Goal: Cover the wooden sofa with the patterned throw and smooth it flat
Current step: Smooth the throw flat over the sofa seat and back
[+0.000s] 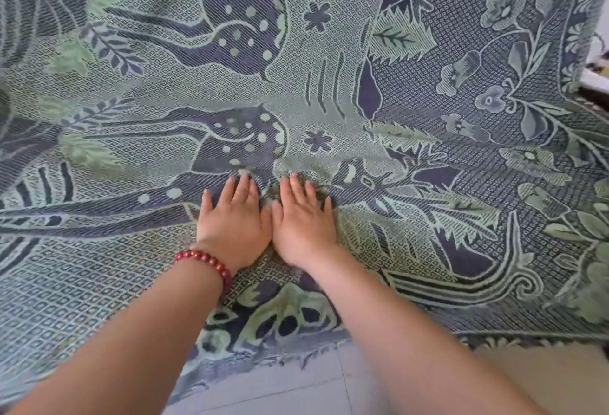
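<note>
The patterned throw (329, 91), green and dark blue with leaves, flowers and spotted shapes, fills almost the whole view and hides the sofa under it. My left hand (235, 220) and my right hand (303, 220) lie side by side on it, near the middle, fingers straight and pressing down where the seat meets the back. The cloth puckers a little around my fingertips. A red bead bracelet (207, 264) sits on my left wrist. The throw's fringed front edge (290, 353) hangs down toward the floor.
A pale tiled floor (296, 385) shows below the fringe, between my forearms. At the far right edge a strip of something light and dark (596, 82) shows past the throw's side.
</note>
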{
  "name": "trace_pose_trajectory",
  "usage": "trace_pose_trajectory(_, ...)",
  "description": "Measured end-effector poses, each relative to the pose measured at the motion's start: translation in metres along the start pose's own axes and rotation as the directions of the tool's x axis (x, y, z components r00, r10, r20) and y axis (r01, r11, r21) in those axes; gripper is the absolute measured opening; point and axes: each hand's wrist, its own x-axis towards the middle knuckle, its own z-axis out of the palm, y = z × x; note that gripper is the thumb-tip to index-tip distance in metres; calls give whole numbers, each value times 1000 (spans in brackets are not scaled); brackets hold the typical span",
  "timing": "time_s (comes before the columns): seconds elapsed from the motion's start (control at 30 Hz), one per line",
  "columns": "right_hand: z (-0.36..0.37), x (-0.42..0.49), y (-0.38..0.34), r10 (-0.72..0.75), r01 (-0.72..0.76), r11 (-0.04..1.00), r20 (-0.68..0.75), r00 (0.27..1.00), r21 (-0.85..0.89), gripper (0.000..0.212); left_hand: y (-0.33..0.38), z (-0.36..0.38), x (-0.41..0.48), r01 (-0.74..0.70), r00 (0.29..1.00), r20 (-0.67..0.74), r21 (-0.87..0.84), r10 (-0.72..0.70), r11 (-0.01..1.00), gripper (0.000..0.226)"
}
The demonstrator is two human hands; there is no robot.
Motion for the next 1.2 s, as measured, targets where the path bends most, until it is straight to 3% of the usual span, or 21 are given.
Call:
trace_pose_trajectory(0.2, 12, -8, 0, -10, 10, 999, 11, 1000, -39, 57, -9, 16, -4, -37, 999, 14, 47, 36, 998, 61)
trace_pose_trajectory(0.47, 1, -28, 49, 101, -96, 991, 43, 994, -98, 68, -10, 8, -11, 19, 997, 68, 108, -27, 994, 95)
trace_pose_trajectory(0.57, -13, -25, 50, 53, -51, 997, 22, 998, -51, 65, 9, 2, -16, -4, 1000, 5, 115, 3, 993, 86)
trace_pose_trajectory(0.73, -18, -23, 78, 4, -1, 996, 41, 999, -86, 60, 75, 17, -21, -218, 975, -30, 67, 221, 974, 60)
trace_pose_trajectory(0.9, -9, -39, 124, 27, -25, 997, 29, 999, -72, 60, 87, 37, -26, -212, 977, -3, 52, 212, 976, 66)
trace_pose_trajectory(1.03, -18, -34, 119, 30, -29, 999, 19, 999, -39, 61, 94, 25, -23, -170, 985, 48, 51, 168, 984, 65)
trace_pose_trajectory(1.2, -36, -19, 142, -123, 121, 991, -53, 991, -49, 54, 142, 24, -13, -232, 972, -36, 4, 232, 973, 57)
